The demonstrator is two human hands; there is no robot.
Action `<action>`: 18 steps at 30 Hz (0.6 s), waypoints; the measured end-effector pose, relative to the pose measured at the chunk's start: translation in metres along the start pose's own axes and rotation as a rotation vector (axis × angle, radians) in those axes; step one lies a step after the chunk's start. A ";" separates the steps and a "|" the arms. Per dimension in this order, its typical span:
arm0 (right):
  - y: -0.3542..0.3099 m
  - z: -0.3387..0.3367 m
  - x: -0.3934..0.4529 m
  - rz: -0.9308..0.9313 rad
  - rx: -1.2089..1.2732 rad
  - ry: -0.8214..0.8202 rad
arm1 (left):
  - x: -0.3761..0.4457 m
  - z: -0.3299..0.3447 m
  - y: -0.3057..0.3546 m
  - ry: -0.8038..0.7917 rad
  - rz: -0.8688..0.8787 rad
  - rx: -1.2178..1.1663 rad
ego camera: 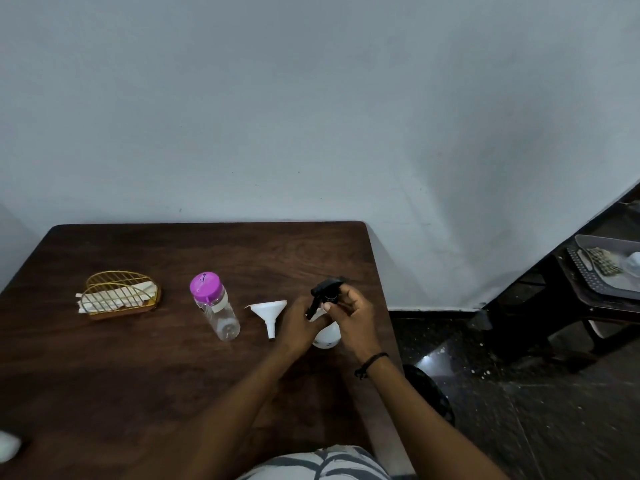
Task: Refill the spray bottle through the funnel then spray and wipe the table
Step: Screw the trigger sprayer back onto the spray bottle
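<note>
A white spray bottle (327, 336) stands near the right edge of the dark wooden table (138, 375). My left hand (299, 327) grips its white body. My right hand (353, 315) holds the black trigger head (325, 293) at the bottle's top. A white funnel (269, 312) lies on its side just left of my left hand. Further left stands a clear bottle with a purple cap (214, 304), holding clear liquid.
A gold wire holder with white napkins (119, 295) sits at the far left. A white object (8, 445) shows at the table's near left edge. Right of the table are dark floor and a stand with a grey tray (609, 268).
</note>
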State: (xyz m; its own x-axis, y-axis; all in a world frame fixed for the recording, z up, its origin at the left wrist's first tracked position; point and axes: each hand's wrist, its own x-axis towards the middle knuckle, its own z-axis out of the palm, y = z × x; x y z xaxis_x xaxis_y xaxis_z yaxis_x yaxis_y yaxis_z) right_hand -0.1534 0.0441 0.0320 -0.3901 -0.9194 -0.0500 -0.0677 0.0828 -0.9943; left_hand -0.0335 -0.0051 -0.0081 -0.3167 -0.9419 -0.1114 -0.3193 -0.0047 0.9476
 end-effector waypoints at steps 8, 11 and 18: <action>0.014 0.001 0.008 -0.083 -0.205 -0.036 | 0.004 0.004 -0.010 0.022 0.049 0.064; 0.014 0.001 0.009 -0.065 -0.190 -0.038 | 0.005 0.005 -0.012 0.039 0.047 0.054; 0.016 -0.001 0.007 -0.087 -0.158 -0.019 | 0.004 0.008 -0.015 0.078 0.035 0.038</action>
State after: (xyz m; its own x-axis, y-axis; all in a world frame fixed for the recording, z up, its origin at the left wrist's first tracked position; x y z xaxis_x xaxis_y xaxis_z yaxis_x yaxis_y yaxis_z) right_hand -0.1583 0.0390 0.0154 -0.3593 -0.9326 0.0323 -0.2442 0.0606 -0.9678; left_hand -0.0365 -0.0063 -0.0254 -0.2584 -0.9646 -0.0534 -0.3430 0.0399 0.9385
